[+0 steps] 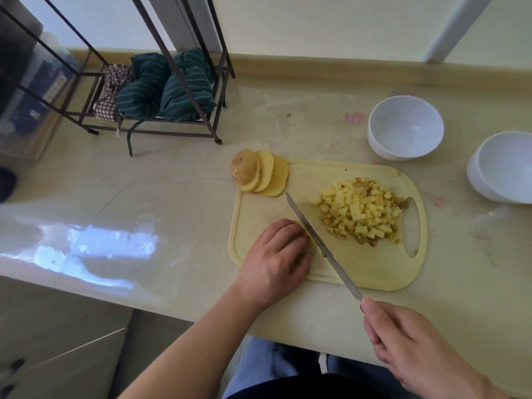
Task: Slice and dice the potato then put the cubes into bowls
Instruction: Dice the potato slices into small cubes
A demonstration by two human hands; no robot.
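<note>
A pale yellow cutting board [374, 269] lies on the counter. A heap of potato cubes [362, 210] sits on its right half. Several potato slices [260, 175] lean together at the board's far left corner. My left hand [276, 254] rests with curled fingers on the board's near left part, covering whatever potato lies under it. My right hand [408, 344] grips the handle of a long knife [319, 240], whose blade runs diagonally along my left fingertips. Two empty white bowls stand to the right: one [403, 131] behind the board, another [503, 168] at the frame edge.
A dark metal rack [161, 119] holding striped green and checked cloths stands at the back left. The counter's front edge runs below my left wrist. A small scrap [288, 114] lies on the counter behind the board.
</note>
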